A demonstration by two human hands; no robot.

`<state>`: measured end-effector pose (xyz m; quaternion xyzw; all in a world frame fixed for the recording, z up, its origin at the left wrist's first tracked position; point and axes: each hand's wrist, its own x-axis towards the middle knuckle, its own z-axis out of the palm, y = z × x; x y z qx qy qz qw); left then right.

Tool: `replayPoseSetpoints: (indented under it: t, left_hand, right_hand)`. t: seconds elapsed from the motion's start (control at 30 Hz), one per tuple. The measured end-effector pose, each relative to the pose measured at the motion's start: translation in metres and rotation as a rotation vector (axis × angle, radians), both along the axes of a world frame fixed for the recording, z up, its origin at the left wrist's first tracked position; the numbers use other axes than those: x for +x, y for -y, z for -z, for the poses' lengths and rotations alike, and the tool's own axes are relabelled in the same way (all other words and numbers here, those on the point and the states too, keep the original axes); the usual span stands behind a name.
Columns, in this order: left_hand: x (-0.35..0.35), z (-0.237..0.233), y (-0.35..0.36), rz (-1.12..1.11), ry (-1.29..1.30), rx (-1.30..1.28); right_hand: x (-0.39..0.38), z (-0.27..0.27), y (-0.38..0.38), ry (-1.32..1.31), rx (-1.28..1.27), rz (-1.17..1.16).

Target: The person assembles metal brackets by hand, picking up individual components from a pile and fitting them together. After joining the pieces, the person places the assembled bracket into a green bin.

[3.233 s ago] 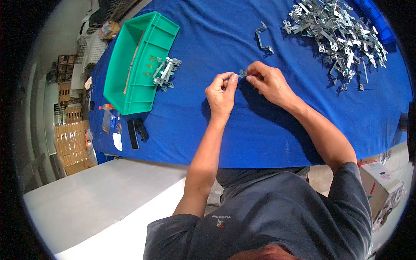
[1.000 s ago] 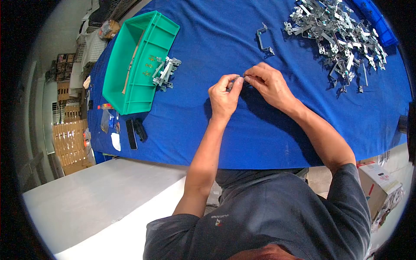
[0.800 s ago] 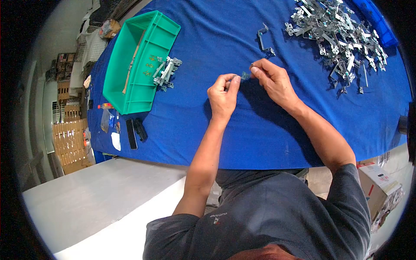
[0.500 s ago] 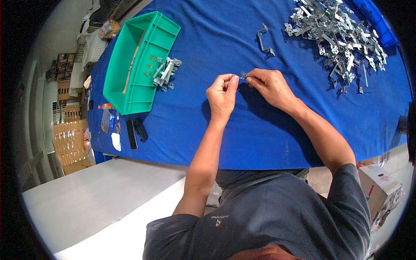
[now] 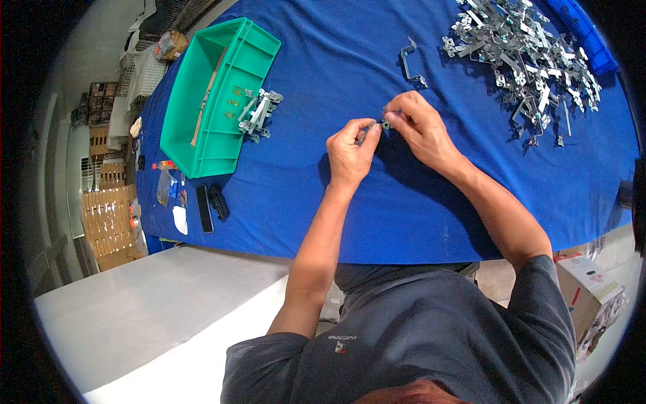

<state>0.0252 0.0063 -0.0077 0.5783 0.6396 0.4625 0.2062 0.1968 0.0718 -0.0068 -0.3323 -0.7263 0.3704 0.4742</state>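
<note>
Over the middle of the blue cloth, a small metal part (image 5: 385, 124) shows between my two hands. My left hand (image 5: 351, 149) is closed in a pinch on this part, its fingers hiding much of it. The fingers of my right hand (image 5: 418, 129) are pinched at the other end of the same part. Beyond them a single bent metal bracket (image 5: 406, 64) lies on the cloth. A large heap of metal brackets (image 5: 528, 60) spreads at the upper right.
A green crate (image 5: 222, 145) stands at the left, with a small cluster of brackets (image 5: 259, 116) beside it. A black phone (image 5: 204, 209) lies near the cloth's left front edge. A blue bin (image 5: 584, 30) is at the upper right corner, and a cardboard box (image 5: 587, 293) at the lower right.
My left hand has moved slightly to the right. My right hand has turned, its fingers lifting upward, and the small part shows at a different angle between the hands.
</note>
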Motion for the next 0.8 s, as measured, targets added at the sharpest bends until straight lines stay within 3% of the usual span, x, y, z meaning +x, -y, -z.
replayPoseSetpoints:
  t: [0.03,0.13,0.37,0.8]
  left_hand:
    - [-0.0001,0.0006,0.0,0.001,-0.012,0.0]
    - [-0.0059,0.0068,-0.0013,-0.063,0.224,-0.053]
    - [-0.0041,0.0011,-0.0008,-0.067,0.297,-0.063]
    - [-0.0069,0.0091,-0.0019,-0.054,0.23,-0.052]
  right_hand:
    - [-0.0008,-0.0007,-0.0006,-0.049,-0.011,0.036]
    - [0.0039,0.0003,-0.0019,-0.005,-0.374,-0.051]
    - [0.0064,0.0,-0.0001,0.217,-0.222,-0.183]
    - [0.0056,0.0,0.0002,0.153,-0.129,-0.144]
